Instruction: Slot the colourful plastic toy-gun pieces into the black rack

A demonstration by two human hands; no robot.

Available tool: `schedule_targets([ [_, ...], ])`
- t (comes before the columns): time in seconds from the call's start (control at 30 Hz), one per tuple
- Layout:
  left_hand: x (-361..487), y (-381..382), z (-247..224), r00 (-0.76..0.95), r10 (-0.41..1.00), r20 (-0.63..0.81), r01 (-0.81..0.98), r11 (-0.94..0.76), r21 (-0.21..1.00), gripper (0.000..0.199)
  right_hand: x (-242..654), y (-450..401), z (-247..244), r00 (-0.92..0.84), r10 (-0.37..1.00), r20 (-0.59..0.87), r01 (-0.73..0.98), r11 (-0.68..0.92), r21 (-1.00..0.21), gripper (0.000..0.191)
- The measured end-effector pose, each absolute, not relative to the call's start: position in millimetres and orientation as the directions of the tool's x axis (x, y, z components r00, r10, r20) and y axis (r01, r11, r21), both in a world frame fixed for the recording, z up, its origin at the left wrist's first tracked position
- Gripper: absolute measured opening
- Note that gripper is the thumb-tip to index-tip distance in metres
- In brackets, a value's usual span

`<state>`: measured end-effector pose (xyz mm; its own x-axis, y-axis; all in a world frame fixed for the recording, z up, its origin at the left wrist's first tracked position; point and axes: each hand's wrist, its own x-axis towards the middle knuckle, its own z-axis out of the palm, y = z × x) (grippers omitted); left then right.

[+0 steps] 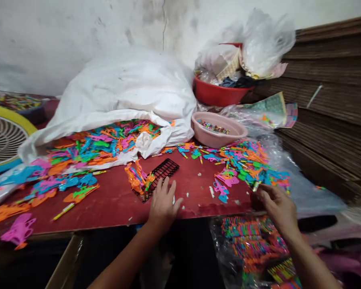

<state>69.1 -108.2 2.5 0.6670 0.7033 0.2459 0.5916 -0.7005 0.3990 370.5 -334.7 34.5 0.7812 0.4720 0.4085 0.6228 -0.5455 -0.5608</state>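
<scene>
My left hand (164, 202) rests with fingers spread on the near end of a black grid rack (168, 166). Several colourful plastic toy guns (135, 178), mostly orange, stand in the rack's left part, just beyond my fingers. To the right, at the table edge, my right hand (278, 206) pinches a small shiny whitish-yellow piece (256, 186) between thumb and fingers. Its exact kind is blurred. Beside that hand spreads a heap of pink, blue, green and orange toy guns (249, 158), some with thin yellow-and-white tubes.
A big white sack (129, 80) spills more toy guns onto the red table (195, 200). Behind the heap stands a pink basin (216, 138) of small bits. A fan (9, 136) is at left, stacked cardboard (333, 80) at right. Below the edge lies a bag of packed toys (252, 245).
</scene>
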Motion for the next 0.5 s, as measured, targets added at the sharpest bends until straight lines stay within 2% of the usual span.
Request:
schedule_targets([
  [0.2, 78, -109, -14, 0.689, 0.631, 0.356, 0.503, -0.771, 0.392, 0.051, 387, -336, 29, 0.752, 0.538, 0.381, 0.649, -0.703, -0.29, 0.043],
  [0.37, 71, -109, -21, 0.66, 0.629, 0.41, 0.495, -0.775, 0.393, 0.043, 402, -308, 42, 0.775, 0.399, 0.49, 0.535, -0.827, -0.172, 0.04],
  [0.43, 70, -109, -22, 0.654, 0.626, 0.425, 0.487, -0.778, 0.397, 0.04, 416, -299, 50, 0.726, 0.472, 0.5, 0.585, -0.806, -0.089, 0.046],
  [0.5, 70, -110, -23, 0.646, 0.624, 0.441, 0.48, -0.78, 0.401, 0.038, 428, -292, 57, 0.643, 0.629, 0.437, 0.707, -0.707, -0.021, 0.046],
])
